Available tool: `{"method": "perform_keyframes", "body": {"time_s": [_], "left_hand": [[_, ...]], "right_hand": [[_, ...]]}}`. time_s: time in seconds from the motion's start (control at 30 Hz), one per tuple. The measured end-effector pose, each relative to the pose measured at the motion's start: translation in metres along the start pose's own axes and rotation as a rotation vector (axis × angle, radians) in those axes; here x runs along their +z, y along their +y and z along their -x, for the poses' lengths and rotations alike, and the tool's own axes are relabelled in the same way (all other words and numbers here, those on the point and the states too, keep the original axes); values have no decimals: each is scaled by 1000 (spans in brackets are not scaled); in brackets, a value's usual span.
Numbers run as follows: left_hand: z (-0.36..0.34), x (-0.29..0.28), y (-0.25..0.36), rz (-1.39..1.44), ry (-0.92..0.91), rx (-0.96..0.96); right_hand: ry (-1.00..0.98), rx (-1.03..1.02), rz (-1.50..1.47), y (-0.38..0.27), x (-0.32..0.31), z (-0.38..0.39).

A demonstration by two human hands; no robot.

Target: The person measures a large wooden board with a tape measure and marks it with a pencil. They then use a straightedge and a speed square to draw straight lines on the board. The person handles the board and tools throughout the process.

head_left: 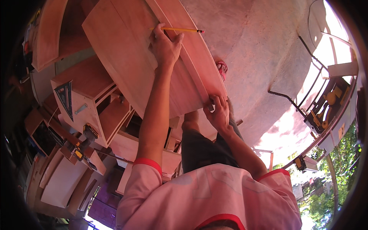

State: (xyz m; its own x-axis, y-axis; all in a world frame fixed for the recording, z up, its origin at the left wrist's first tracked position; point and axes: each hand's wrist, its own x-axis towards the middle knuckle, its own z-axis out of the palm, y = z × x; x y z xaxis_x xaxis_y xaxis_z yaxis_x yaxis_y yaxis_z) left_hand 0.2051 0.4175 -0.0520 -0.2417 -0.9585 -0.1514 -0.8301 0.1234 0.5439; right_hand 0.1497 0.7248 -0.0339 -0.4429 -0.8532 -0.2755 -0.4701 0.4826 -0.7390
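A large reddish-brown wooden panel [126, 50] slants across the upper middle, with a long wooden strip [191, 57] along its right side. My left hand [166, 50] is on the panel beside the strip, thumb and index finger parted around a yellow pencil [180, 29]. The pencil lies crosswise over the strip, its eraser end pointing right. My right hand [219, 115] is closed at the panel's near right corner, fingers bent over the edge. A small pale spot shows between its fingers, too small to make out.
On the left stand a wooden cabinet [82, 82] with a dark speed square [64, 99] on it, and a yellow-black clamp [78, 151]. At right, a bent metal frame [291, 100] stands near a tray of tools [327, 105]. A sandalled foot [221, 68] shows beyond the strip.
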Motion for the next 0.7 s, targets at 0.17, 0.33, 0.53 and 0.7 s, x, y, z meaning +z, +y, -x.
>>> {"method": "perform_keyframes", "body": {"time_s": [0.17, 0.33, 0.53, 0.7], "left_hand": [[0, -1, 3, -30, 10, 11], [0, 2, -1, -88, 18, 25], [-1, -15, 0, 16, 6, 48], [38, -66, 26, 329, -136, 194]], "right_hand": [[4, 6, 0, -1, 0, 0], [-29, 36, 15, -1, 0, 0], [-20, 6, -2, -9, -9, -6], [-126, 283, -140, -33, -53, -28]]}}
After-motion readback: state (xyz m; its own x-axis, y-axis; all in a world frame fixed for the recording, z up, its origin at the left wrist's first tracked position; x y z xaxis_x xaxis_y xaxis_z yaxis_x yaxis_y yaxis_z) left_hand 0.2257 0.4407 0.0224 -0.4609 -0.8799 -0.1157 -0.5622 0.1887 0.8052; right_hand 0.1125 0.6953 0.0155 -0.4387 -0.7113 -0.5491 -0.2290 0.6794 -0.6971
